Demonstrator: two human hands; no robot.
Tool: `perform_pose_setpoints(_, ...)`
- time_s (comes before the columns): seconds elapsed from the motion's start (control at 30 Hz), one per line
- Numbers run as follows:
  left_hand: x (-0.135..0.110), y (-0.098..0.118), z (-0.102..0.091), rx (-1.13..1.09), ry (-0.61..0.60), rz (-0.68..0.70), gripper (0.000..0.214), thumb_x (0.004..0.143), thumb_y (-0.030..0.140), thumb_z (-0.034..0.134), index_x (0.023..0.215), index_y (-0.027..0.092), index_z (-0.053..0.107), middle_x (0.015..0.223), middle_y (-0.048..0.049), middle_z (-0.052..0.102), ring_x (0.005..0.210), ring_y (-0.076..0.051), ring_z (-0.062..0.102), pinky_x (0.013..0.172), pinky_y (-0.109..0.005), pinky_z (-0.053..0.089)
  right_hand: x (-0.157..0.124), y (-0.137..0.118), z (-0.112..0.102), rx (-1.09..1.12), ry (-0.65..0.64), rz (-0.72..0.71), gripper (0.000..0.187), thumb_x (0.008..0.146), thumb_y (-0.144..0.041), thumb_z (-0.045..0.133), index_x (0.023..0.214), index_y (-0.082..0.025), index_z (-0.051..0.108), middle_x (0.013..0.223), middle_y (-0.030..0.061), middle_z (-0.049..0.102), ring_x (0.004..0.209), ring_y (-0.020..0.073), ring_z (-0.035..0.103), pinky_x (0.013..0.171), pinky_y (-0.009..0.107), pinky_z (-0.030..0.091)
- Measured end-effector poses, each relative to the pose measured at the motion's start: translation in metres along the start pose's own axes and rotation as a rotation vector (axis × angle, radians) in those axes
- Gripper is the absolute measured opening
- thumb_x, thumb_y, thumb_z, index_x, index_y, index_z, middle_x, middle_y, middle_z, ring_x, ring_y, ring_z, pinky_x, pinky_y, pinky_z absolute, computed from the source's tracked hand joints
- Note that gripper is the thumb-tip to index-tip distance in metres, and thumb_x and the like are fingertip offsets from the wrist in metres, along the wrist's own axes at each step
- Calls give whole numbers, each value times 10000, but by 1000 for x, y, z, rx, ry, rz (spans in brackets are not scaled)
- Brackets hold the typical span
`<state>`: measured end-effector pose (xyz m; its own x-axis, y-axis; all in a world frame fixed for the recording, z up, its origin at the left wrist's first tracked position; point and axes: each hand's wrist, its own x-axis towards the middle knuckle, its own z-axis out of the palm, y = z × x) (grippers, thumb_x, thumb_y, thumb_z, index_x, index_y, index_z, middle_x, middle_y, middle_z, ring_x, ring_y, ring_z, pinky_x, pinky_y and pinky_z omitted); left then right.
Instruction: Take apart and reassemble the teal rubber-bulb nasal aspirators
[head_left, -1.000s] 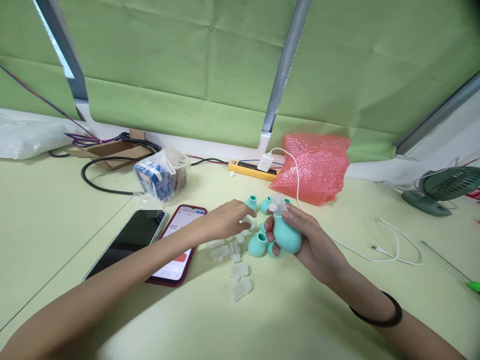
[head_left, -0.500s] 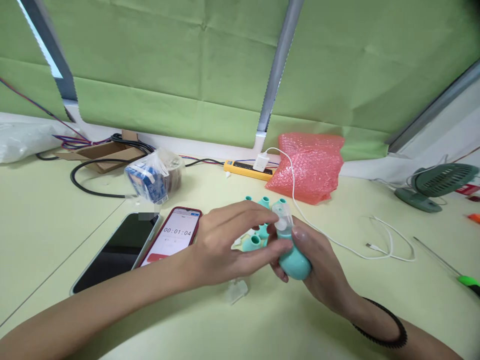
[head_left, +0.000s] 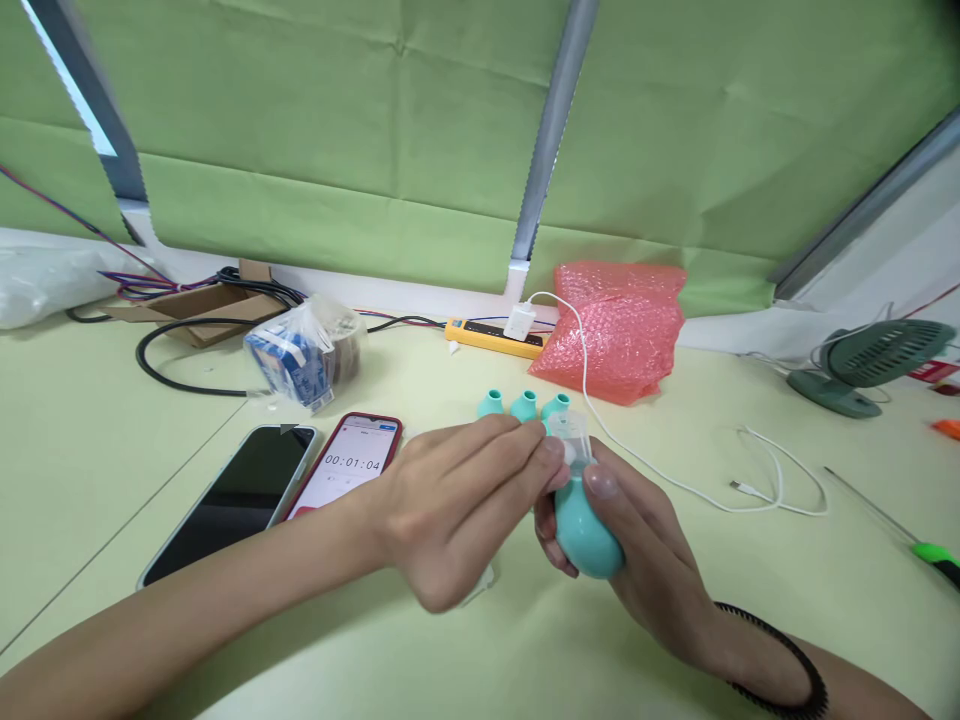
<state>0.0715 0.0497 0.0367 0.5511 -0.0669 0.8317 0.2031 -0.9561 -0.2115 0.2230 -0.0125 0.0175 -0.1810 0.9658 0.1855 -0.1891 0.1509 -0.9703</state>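
My right hand (head_left: pixel 646 545) is wrapped round a teal squeeze bulb (head_left: pixel 589 530), held tilted with its neck pointing up and away from me. On the neck sits a clear plastic tip (head_left: pixel 571 432). The fingers of my left hand (head_left: pixel 465 510) are pressed together in a pinch at the side of this tip, at a small whitish part whose shape is mostly hidden. Just beyond my fingers, several more teal bulbs (head_left: pixel 525 404) stand with their open necks up. A loose clear plastic piece (head_left: pixel 484 583) lies on the table, mostly covered by my left hand.
Left of my hands lie a dark-screened phone (head_left: pixel 232 505) and a red-cased phone (head_left: pixel 349 460) running a timer. Behind are a bagged blue box (head_left: pixel 300 355), a yellow power strip (head_left: pixel 491 338) and pink bubble wrap (head_left: pixel 611 335). A white cable (head_left: pixel 679 485), screwdriver (head_left: pixel 870 510) and fan (head_left: pixel 877 360) are at right.
My left hand has turned over, its thumb dropping out of sight and its fingers closing together at the clear tip. The bulb stays in my right hand, slightly lower.
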Motion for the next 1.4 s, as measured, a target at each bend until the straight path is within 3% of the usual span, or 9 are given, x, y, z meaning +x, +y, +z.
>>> perform_pose_setpoints(0.13,2,-2,-5,325,-2,327,210,792,136,441,687,125,622,671,-100,642,637,-213,602,467,-294,496,-2,-1,0,2,7,9,214,878,-328,361,760,-190,473,610,-12,471,504,80,425,451,207,347)
perform_pose_setpoints(0.23,5,-4,-4,375,-35,362,181,778,147,454,699,111,613,636,-91,623,577,-200,580,411,-281,460,-1,-5,0,-38,-3,21,205,876,-315,372,743,-190,466,594,-20,467,498,79,425,448,205,341)
perform_pose_setpoints(0.4,2,-5,8,136,-31,16,152,796,99,346,762,104,494,524,-53,559,460,-150,495,377,-256,381,4,-5,-1,-65,-8,36,222,858,-357,388,753,-183,476,605,-7,499,464,80,435,419,207,328)
perform_pose_setpoints(0.63,13,-8,-5,-911,-264,-815,160,897,278,207,805,198,310,493,56,439,410,-77,416,376,-166,347,18,-3,-8,97,155,121,251,820,-399,415,830,-167,511,549,-15,488,375,75,416,347,196,267)
perform_pose_setpoints(0.77,3,-25,6,-535,-563,-778,138,863,233,316,806,176,427,503,56,474,404,-72,395,412,-178,317,22,-3,-11,84,192,93,229,813,-379,429,852,-172,518,566,-14,501,382,77,426,353,199,268)
perform_pose_setpoints(0.9,-25,-46,35,-402,-642,-766,159,750,106,412,634,144,514,469,41,479,416,-86,425,427,-192,298,22,-4,-11,49,170,114,218,787,-369,472,835,-164,529,563,-12,507,392,81,426,362,208,274)
perform_pose_setpoints(1.03,-34,-57,43,-398,-658,-781,151,671,58,455,629,129,581,478,27,537,403,-84,465,441,-184,331,24,-2,-12,-33,126,177,179,726,-328,573,775,-161,533,551,-27,498,392,70,414,365,201,273)
perform_pose_setpoints(1.2,-11,-41,22,-380,-524,-857,309,858,267,282,812,127,554,594,-6,578,441,-86,493,439,-181,345,28,6,-12,-188,16,220,189,714,-316,588,671,-150,511,546,-15,523,377,59,400,354,194,272)
perform_pose_setpoints(1.4,1,-9,17,-337,-548,-750,446,831,323,324,419,152,313,386,50,251,366,-65,227,395,-211,184,23,8,-2,-366,-87,289,181,720,-278,568,615,-154,488,508,-32,498,408,59,418,385,177,332)
